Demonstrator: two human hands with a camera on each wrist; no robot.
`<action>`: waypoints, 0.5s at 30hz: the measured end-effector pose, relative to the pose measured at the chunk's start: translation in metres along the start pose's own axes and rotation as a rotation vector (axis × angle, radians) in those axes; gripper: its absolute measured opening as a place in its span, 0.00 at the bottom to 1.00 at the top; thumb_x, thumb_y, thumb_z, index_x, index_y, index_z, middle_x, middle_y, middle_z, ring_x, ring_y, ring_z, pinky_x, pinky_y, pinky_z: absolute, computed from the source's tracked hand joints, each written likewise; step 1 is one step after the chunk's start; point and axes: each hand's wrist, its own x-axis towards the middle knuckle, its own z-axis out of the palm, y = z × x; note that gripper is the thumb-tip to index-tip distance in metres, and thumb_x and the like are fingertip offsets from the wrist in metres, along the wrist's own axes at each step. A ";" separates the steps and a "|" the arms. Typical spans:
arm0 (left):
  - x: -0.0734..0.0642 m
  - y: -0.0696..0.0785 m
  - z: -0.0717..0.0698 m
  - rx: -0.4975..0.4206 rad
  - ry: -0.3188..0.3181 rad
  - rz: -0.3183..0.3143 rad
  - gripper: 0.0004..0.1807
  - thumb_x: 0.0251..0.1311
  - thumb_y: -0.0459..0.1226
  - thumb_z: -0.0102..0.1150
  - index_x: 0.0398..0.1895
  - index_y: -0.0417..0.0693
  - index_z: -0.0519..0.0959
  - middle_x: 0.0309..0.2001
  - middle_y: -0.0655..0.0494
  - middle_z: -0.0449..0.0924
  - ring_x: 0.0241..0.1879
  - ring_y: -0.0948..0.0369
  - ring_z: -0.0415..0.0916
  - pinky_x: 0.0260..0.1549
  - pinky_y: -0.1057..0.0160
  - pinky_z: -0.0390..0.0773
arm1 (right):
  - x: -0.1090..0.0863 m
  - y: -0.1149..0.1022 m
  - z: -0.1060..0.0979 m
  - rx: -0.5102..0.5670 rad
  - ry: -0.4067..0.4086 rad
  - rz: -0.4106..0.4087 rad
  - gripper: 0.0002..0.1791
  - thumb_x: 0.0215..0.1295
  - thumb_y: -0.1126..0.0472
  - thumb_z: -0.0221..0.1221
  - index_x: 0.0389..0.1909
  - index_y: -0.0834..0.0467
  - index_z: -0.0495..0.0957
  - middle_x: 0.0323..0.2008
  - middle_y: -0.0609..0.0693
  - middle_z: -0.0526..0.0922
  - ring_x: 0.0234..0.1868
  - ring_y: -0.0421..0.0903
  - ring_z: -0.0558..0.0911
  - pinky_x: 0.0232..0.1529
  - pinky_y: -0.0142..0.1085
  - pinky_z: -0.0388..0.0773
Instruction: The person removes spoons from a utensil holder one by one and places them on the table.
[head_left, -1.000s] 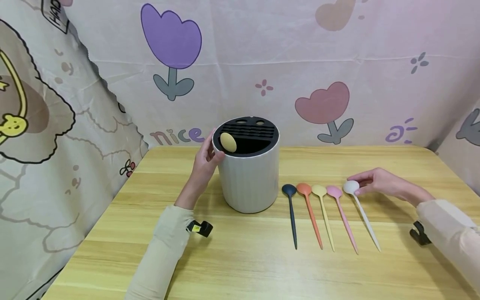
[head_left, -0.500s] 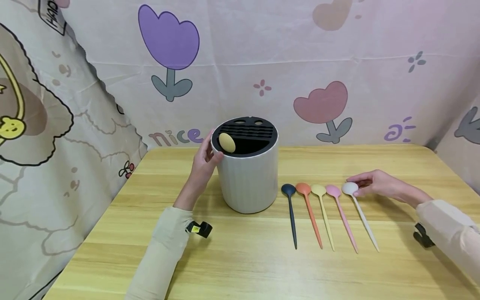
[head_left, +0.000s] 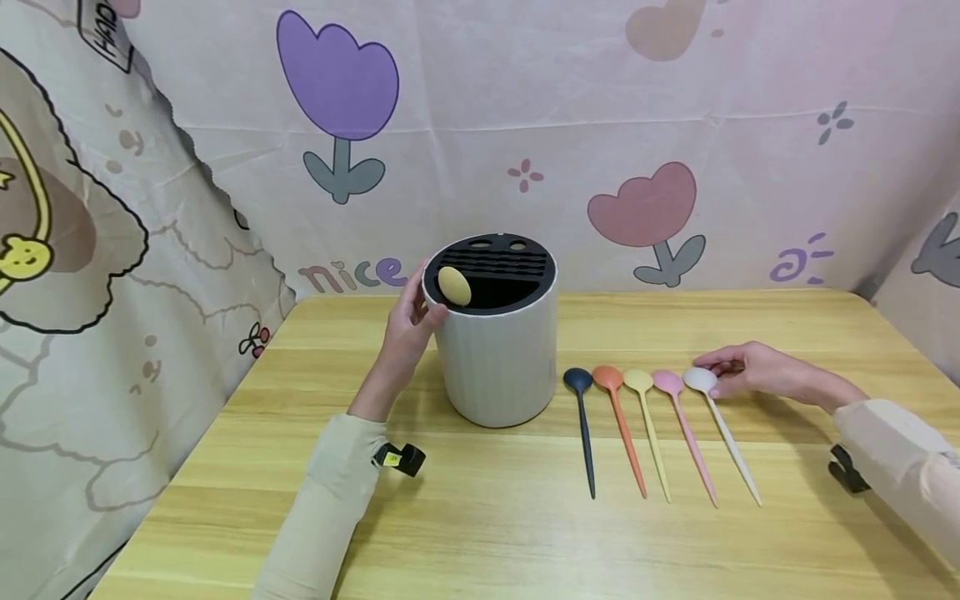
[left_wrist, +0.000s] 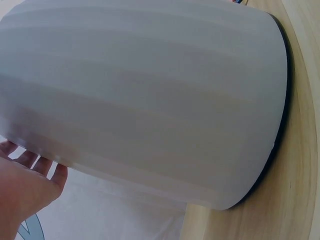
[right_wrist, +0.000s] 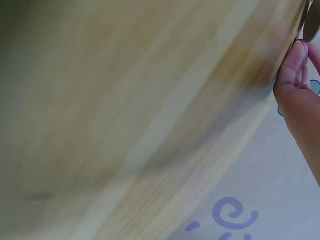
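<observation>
My left hand (head_left: 408, 329) grips the side of a white ribbed utensil holder (head_left: 497, 367), thumb at the front of its rim and fingers round the far side. A beige oval spoon head (head_left: 454, 286) sticks out of the holder's black slotted top. On the right, my right hand (head_left: 761, 371) pinches the round bowl of a white spoon (head_left: 731, 437) lying on the table; the fingers are partly behind the bowl. Left of it lie a pink spoon (head_left: 686, 429), a yellow spoon (head_left: 651, 429), an orange spoon (head_left: 621, 425) and a dark blue spoon (head_left: 583, 425), side by side.
The wooden table (head_left: 487, 517) ends in front of a patterned cloth backdrop (head_left: 480, 92). More of this cloth (head_left: 82, 350) hangs at the left. The dark blue spoon lies close to the holder's right side.
The white spoon's bowl has shifted slightly left and nearer to me, with my right hand moving along with it. The left hand and the holder stay in place.
</observation>
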 end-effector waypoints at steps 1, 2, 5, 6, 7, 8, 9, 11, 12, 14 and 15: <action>0.000 0.000 0.000 0.000 0.000 -0.001 0.68 0.39 0.75 0.58 0.76 0.43 0.48 0.75 0.51 0.50 0.72 0.58 0.50 0.68 0.54 0.54 | 0.000 0.000 0.000 0.002 0.000 0.004 0.33 0.58 0.61 0.67 0.60 0.75 0.68 0.53 0.66 0.77 0.49 0.45 0.77 0.47 0.27 0.73; 0.001 0.000 0.000 0.000 -0.001 -0.001 0.68 0.39 0.75 0.58 0.76 0.43 0.48 0.75 0.50 0.50 0.72 0.58 0.50 0.68 0.54 0.54 | -0.001 0.000 0.000 0.004 -0.001 0.004 0.34 0.58 0.61 0.67 0.60 0.75 0.68 0.53 0.66 0.77 0.49 0.45 0.76 0.47 0.27 0.73; 0.001 0.000 0.000 0.001 -0.003 0.002 0.68 0.39 0.75 0.58 0.76 0.44 0.48 0.75 0.51 0.50 0.72 0.58 0.50 0.68 0.54 0.54 | -0.002 0.000 -0.001 0.009 -0.004 0.011 0.34 0.58 0.61 0.67 0.61 0.75 0.68 0.53 0.65 0.77 0.49 0.45 0.76 0.47 0.27 0.73; 0.001 0.000 0.000 0.004 -0.003 0.002 0.67 0.39 0.75 0.58 0.76 0.44 0.48 0.75 0.51 0.50 0.72 0.58 0.50 0.68 0.54 0.54 | -0.002 0.000 -0.002 0.011 -0.004 0.016 0.34 0.58 0.61 0.67 0.61 0.75 0.68 0.53 0.65 0.77 0.49 0.44 0.76 0.47 0.27 0.73; 0.001 0.000 0.000 0.005 -0.004 0.003 0.67 0.40 0.75 0.58 0.77 0.44 0.48 0.75 0.51 0.50 0.72 0.58 0.50 0.68 0.54 0.54 | -0.003 0.000 -0.002 0.008 -0.002 0.016 0.34 0.58 0.61 0.67 0.61 0.75 0.68 0.53 0.65 0.77 0.49 0.44 0.76 0.47 0.27 0.73; 0.002 0.000 0.000 0.007 -0.005 0.005 0.67 0.40 0.74 0.58 0.77 0.44 0.48 0.75 0.51 0.50 0.72 0.58 0.50 0.68 0.54 0.54 | -0.003 0.001 -0.002 0.008 -0.001 0.015 0.34 0.58 0.61 0.67 0.61 0.75 0.68 0.53 0.65 0.77 0.49 0.43 0.76 0.47 0.27 0.73; 0.002 0.000 0.000 0.007 -0.005 0.005 0.67 0.40 0.74 0.58 0.77 0.44 0.48 0.75 0.51 0.50 0.72 0.58 0.50 0.68 0.54 0.53 | -0.003 0.001 -0.002 0.006 0.000 0.015 0.34 0.58 0.61 0.67 0.61 0.75 0.68 0.53 0.65 0.77 0.48 0.42 0.76 0.47 0.27 0.73; 0.002 0.000 0.000 0.004 -0.003 0.004 0.67 0.39 0.75 0.58 0.77 0.44 0.48 0.75 0.50 0.50 0.72 0.58 0.50 0.68 0.54 0.53 | -0.003 0.002 -0.003 0.007 0.003 0.015 0.34 0.58 0.61 0.67 0.61 0.75 0.68 0.53 0.65 0.77 0.48 0.40 0.76 0.47 0.26 0.73; 0.001 0.000 0.000 0.003 -0.001 0.003 0.68 0.39 0.75 0.58 0.76 0.44 0.48 0.75 0.50 0.50 0.72 0.58 0.50 0.68 0.54 0.53 | -0.003 0.003 -0.003 0.010 0.004 0.014 0.34 0.58 0.61 0.67 0.61 0.75 0.68 0.53 0.65 0.77 0.48 0.39 0.76 0.47 0.26 0.72; 0.001 0.000 0.000 0.005 0.001 0.000 0.68 0.39 0.75 0.58 0.76 0.43 0.48 0.75 0.50 0.49 0.72 0.58 0.50 0.68 0.54 0.53 | -0.003 0.004 -0.003 0.018 0.005 0.012 0.34 0.58 0.62 0.67 0.61 0.75 0.68 0.54 0.65 0.77 0.47 0.36 0.76 0.47 0.25 0.72; 0.001 0.001 0.000 0.006 0.002 -0.002 0.68 0.38 0.75 0.58 0.76 0.44 0.48 0.75 0.50 0.49 0.72 0.58 0.50 0.68 0.54 0.53 | -0.003 0.004 -0.003 0.024 0.005 0.013 0.34 0.58 0.62 0.67 0.61 0.76 0.68 0.54 0.66 0.77 0.47 0.35 0.76 0.48 0.24 0.72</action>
